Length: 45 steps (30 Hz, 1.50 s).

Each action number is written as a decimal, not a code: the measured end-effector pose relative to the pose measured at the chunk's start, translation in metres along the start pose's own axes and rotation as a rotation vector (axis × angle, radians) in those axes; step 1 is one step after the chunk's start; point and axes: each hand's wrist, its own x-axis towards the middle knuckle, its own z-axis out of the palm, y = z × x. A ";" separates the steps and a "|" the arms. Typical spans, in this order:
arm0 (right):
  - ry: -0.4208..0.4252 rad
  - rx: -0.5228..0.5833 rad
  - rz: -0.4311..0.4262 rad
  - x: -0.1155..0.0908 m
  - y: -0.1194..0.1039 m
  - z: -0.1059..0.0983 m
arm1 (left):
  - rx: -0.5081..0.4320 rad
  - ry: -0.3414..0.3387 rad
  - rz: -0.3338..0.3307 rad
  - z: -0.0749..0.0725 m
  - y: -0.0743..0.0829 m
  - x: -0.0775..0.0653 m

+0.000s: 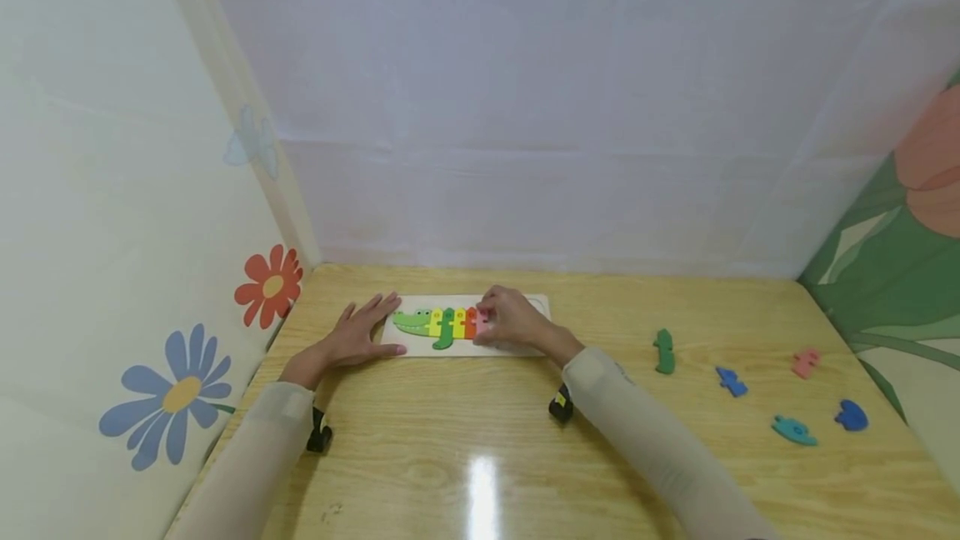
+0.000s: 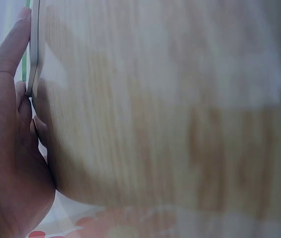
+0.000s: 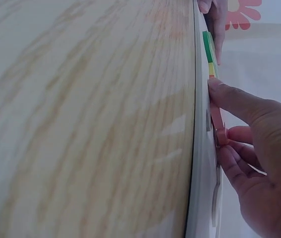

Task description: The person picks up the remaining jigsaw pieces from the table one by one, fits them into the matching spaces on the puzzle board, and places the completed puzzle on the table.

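Note:
A pale puzzle board (image 1: 417, 347) lies flat near the back of the table, with a crocodile's green head (image 1: 412, 322) at its left end. Behind the head sit yellow, green and red-orange body pieces (image 1: 460, 323). My left hand (image 1: 352, 338) rests at the board's left end, fingers straight along the corner and thumb by the front edge. With thumb and fingers, my right hand (image 1: 512, 319) pinches a pink puzzle piece (image 3: 216, 116) over the board, beside the red-orange one. My right fingers cover part of that piece in the head view.
Loose on the table to the right lie a green piece (image 1: 663, 352), a blue piece (image 1: 731, 382), another pink piece (image 1: 806, 362), a teal piece (image 1: 794, 430) and a dark blue rounded piece (image 1: 851, 415). White cloth (image 1: 495, 148) hangs behind the table, flowered cloth at both sides.

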 end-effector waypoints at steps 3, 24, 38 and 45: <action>-0.004 0.003 0.000 0.000 0.001 0.001 | -0.001 0.001 0.001 0.000 -0.001 0.000; 0.006 0.003 -0.004 0.004 -0.003 0.007 | 0.010 0.001 -0.001 -0.001 -0.008 -0.002; 0.021 0.005 -0.003 -0.002 -0.002 0.000 | 0.016 0.003 -0.004 -0.003 -0.008 -0.004; 0.023 -0.012 -0.014 -0.006 0.003 -0.004 | 0.014 0.004 -0.004 -0.002 -0.007 -0.003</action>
